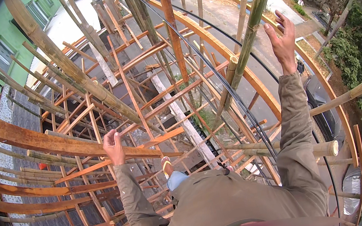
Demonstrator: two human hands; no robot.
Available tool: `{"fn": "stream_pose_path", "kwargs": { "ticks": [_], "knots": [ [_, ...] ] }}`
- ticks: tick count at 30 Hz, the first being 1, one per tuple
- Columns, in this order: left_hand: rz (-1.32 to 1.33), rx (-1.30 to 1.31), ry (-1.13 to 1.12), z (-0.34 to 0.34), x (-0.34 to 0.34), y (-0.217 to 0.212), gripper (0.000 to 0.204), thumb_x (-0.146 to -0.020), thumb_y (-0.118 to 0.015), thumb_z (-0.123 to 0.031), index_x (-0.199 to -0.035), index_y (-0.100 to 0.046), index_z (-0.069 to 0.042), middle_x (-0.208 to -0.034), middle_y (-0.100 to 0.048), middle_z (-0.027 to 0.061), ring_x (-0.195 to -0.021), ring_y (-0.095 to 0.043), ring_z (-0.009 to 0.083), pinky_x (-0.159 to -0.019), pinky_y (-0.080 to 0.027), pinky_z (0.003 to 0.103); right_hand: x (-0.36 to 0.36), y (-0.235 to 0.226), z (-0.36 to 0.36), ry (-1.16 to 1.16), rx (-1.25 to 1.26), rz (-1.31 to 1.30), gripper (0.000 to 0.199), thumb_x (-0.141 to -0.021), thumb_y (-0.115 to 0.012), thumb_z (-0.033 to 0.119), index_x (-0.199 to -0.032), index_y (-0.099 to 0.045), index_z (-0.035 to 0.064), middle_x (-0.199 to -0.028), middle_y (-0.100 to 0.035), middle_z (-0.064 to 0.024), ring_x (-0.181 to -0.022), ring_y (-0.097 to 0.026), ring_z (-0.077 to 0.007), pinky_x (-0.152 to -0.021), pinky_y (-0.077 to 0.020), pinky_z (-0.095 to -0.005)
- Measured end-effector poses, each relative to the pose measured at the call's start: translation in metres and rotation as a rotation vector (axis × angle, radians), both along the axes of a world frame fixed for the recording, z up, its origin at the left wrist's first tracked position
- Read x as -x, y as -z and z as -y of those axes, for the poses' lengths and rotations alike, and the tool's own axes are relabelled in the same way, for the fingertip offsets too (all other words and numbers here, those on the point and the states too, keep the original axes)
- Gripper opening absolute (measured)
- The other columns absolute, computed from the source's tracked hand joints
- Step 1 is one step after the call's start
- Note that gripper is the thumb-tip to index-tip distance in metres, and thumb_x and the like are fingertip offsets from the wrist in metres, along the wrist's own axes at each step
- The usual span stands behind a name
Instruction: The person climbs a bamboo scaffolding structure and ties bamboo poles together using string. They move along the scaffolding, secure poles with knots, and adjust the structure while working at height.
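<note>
Bamboo in a thick, round, greenish pole [252, 32] slants before me. Right of that pole my right hand [282, 44] is raised, empty, thumb and fingers loosely apart. Well left of the pole, my left hand [113, 148] is at a long, flat, reddish-brown wooden plank [33, 140], fingers drawn narrow; I cannot tell whether they grip anything there.

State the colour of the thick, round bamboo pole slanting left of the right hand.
The bamboo pole is mostly green; the head view shows it best.
</note>
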State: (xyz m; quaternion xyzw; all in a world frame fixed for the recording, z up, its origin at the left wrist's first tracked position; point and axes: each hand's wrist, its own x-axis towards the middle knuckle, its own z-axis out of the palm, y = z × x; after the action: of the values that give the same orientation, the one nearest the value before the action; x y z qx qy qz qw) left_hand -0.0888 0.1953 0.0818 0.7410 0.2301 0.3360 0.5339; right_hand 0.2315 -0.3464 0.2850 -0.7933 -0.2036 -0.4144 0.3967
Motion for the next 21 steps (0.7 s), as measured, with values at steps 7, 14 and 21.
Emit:
{"fn": "stream_pose_path", "kwargs": {
  "ticks": [7,14,21],
  "knots": [
    [-0.034,-0.24,-0.006,-0.026,-0.038,-0.096,0.023,-0.095,-0.068,-0.016,-0.112,-0.068,0.0,-0.098,-0.073,0.0086,-0.087,-0.069,0.0146,-0.078,-0.055,0.029,-0.162,-0.083,-0.023,0.025,-0.121,0.036,0.067,-0.075,-0.086,0.053,-0.103,-0.065,-0.0037,-0.099,-0.069,-0.0105,-0.09,-0.065,-0.0199,-0.085,-0.0497,-0.0337],
    [0.123,-0.301,-0.18,-0.127,-0.139,-0.152,0.028,-0.09,-0.073,-0.018,-0.109,-0.069,0.001,-0.099,-0.074,0.0107,-0.091,-0.071,0.0176,-0.083,-0.056,0.031,-0.243,-0.066,0.007,0.303,-0.182,-0.179,0.047,-0.08,-0.083,0.044,-0.094,-0.074,0.0004,-0.08,-0.071,-0.004,-0.072,-0.066,-0.0134,-0.071,-0.0513,-0.0308],
    [-0.033,-0.407,-0.433,-0.285,-0.244,-0.215,0.092,-0.073,-0.089,-0.045,-0.134,-0.049,0.012,-0.125,-0.062,0.0287,-0.114,-0.063,0.0306,-0.095,-0.053,0.036,-0.279,-0.044,0.044,0.097,-0.128,-0.099,0.047,-0.096,-0.061,0.041,-0.117,-0.067,-0.0004,-0.094,-0.067,-0.0074,-0.084,-0.063,-0.0188,-0.082,-0.0485,-0.0335]
  ]
}}
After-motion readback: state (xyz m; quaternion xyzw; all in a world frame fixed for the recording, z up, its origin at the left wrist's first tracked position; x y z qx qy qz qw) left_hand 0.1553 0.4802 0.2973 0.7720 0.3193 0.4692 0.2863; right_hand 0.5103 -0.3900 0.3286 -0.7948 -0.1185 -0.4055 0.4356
